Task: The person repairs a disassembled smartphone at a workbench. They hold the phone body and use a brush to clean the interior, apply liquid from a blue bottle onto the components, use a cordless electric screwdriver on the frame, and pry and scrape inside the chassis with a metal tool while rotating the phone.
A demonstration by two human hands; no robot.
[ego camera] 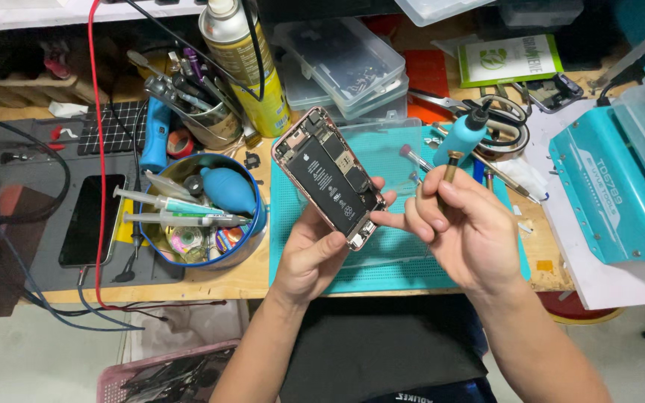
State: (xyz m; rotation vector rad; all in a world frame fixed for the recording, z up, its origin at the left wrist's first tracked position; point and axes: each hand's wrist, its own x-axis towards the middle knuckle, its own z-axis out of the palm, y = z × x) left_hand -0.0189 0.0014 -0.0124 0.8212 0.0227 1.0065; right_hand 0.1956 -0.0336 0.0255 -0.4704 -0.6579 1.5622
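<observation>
The left hand (313,250) holds an opened phone (328,177) from below, its fingers closed around the lower end, the thumb on the near edge and the fingertips at the far edge. The phone is tilted above the teal mat (397,261), with its inner parts facing up. The right hand (460,227) is closed around a small brass-tipped tool (448,170), and its forefinger touches the lower corner of the phone
</observation>
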